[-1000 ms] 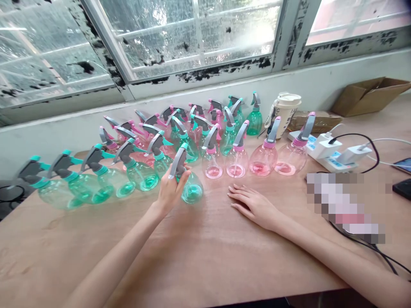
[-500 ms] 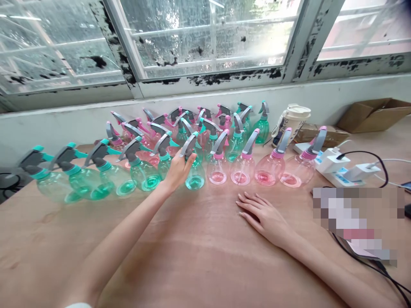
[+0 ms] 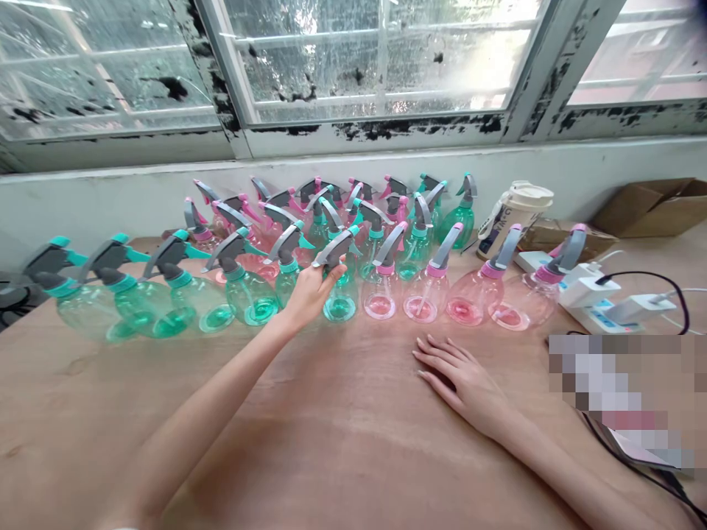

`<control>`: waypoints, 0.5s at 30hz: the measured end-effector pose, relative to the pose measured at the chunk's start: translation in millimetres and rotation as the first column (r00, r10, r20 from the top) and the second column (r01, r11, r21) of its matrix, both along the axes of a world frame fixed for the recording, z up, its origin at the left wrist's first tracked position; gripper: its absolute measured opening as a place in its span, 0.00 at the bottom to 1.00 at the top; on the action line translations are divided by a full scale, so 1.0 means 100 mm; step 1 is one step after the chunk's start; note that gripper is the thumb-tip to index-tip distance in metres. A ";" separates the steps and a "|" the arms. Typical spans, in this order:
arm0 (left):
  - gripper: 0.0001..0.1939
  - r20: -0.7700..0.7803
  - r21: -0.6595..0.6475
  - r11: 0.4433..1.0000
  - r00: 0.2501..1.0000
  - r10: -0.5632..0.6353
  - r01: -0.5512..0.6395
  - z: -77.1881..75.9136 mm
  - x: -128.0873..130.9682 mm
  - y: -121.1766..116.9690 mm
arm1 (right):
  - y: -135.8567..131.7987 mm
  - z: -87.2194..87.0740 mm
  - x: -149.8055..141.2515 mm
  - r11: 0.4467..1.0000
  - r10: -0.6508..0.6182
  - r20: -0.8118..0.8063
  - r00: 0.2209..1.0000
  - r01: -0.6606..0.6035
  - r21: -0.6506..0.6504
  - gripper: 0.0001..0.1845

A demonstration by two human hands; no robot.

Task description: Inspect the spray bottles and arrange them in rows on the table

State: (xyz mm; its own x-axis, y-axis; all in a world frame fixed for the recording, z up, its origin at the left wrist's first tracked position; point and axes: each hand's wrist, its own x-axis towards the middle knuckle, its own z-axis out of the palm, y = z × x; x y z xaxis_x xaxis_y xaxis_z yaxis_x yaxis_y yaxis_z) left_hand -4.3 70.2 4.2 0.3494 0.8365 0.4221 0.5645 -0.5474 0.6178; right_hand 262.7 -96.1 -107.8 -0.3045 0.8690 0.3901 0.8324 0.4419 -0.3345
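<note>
My left hand is wrapped round the neck of a green spray bottle, which stands upright on the table in the front row. Its grey-and-teal trigger head shows above my fingers. Left of it in that row stand several more green spray bottles. To the right come several pink spray bottles. My right hand lies flat on the wooden table, fingers stretched out, in front of the pink bottles and touching none of them.
Behind the front row, more pink and green spray bottles crowd toward the wall. A white lidded cup, cardboard box and power strip with plugs are at the right. A blurred-out patch covers something beside my right forearm, with a black cable.
The view has shifted slightly, so the scene sits a little to the right. My left hand keeps its grip on the same green bottle; my right hand still rests on the table.
</note>
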 end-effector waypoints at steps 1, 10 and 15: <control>0.21 0.005 -0.001 1.000 1.000 0.012 -0.012 -0.01 -0.01 -0.02 | 0.00 0.00 0.00 1.000 -0.001 0.002 1.000 0.001 -0.001 0.18; 0.23 0.082 -0.002 0.991 0.988 0.132 -0.132 -0.06 -0.09 -0.24 | 0.01 -0.02 0.01 1.000 0.001 0.023 1.000 0.000 -0.021 0.18; 0.24 0.213 -0.014 0.973 0.950 0.229 -0.231 -0.09 -0.20 -0.58 | 0.01 -0.01 0.01 1.000 0.002 0.016 1.000 -0.001 -0.029 0.18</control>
State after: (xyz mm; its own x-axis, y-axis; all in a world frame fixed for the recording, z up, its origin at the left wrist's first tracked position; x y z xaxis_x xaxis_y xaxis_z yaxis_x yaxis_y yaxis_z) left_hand -24.1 12.4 -4.7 0.0496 0.8787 0.4748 0.5325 -0.4254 0.7318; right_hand 263.5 -94.8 -108.5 -0.3121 0.8791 0.3601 0.8371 0.4338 -0.3333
